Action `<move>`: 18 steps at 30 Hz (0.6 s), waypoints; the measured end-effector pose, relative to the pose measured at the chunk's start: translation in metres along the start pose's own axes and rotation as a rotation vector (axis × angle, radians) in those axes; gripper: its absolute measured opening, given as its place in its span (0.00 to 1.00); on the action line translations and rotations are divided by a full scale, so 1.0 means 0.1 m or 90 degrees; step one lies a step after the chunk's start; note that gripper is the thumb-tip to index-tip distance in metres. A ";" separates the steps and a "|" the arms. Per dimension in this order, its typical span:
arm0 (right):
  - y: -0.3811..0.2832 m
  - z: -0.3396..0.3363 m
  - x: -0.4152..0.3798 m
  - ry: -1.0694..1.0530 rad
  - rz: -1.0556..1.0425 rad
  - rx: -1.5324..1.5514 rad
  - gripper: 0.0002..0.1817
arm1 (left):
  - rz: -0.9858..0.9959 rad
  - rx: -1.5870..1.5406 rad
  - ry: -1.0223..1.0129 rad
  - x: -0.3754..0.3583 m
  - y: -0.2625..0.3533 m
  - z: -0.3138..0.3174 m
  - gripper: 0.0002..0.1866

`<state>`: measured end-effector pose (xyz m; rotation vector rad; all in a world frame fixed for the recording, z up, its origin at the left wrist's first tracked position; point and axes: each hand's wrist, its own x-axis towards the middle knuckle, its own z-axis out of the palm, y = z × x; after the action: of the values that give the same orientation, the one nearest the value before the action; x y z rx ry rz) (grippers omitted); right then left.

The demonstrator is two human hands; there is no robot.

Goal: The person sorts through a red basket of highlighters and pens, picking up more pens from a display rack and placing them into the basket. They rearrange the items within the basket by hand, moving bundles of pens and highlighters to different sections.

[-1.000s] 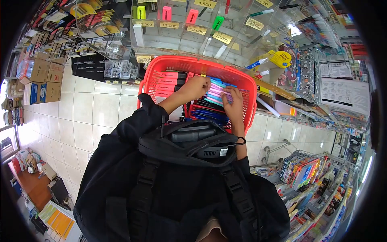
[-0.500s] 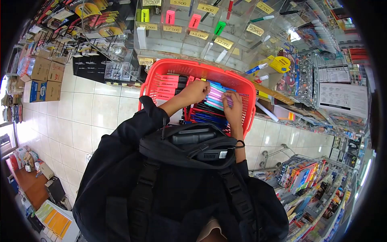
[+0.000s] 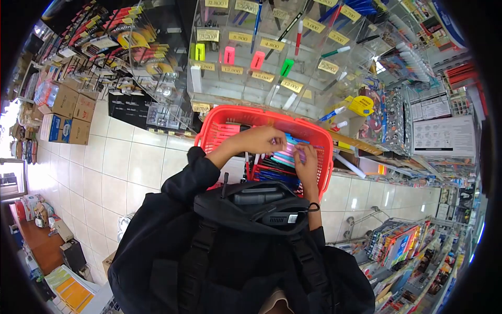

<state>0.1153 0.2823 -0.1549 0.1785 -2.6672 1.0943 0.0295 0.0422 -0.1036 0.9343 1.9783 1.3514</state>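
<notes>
Both my hands are inside a red plastic basket (image 3: 246, 112). My left hand (image 3: 261, 140) comes in from the left, its fingers curled in a pinch at the left end of a pink pen (image 3: 289, 149). The curled fingers of my right hand (image 3: 307, 162) close on the pen's other end. Under and beside them lies a row of pastel pens (image 3: 282, 157) in blue, pink and mint. Dark blue pens (image 3: 274, 177) lie nearer to me. Pink highlighters (image 3: 226, 129) fill the basket's left side, partly hidden by my left forearm.
Beyond the basket stands a clear display rack (image 3: 246, 89) with priced compartments of pens and highlighters. Cardboard boxes (image 3: 73, 131) are stacked at the left on the tiled floor. A black bag (image 3: 251, 209) hangs on my chest. A magazine rack (image 3: 400, 243) stands at the right.
My view has shifted, so the basket and rack sit lower in the picture. My hands have drawn closer together over the pastel pens, with a pink pen now between them.
</notes>
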 end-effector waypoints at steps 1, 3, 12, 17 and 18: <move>-0.01 0.00 0.00 0.003 -0.004 0.000 0.08 | -0.010 -0.061 -0.100 -0.07 0.30 -0.18 0.12; -0.03 -0.01 0.01 -0.001 -0.003 0.000 0.09 | 0.161 -0.028 -0.098 -0.20 0.69 -0.52 0.14; 0.02 -0.01 -0.01 0.008 -0.014 -0.009 0.08 | 0.038 0.361 0.867 -0.23 1.20 -2.63 0.13; -0.05 -0.02 -0.01 0.011 -0.015 -0.015 0.08 | -0.039 0.625 0.990 -0.02 1.00 -2.91 0.14; -0.06 -0.03 -0.01 0.011 -0.012 -0.019 0.08 | -0.043 0.669 1.009 0.02 0.99 -2.91 0.13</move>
<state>0.1177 0.2802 -0.1486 0.1872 -2.6591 1.0446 -0.1722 -0.0915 0.0869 -0.1632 4.0415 0.8909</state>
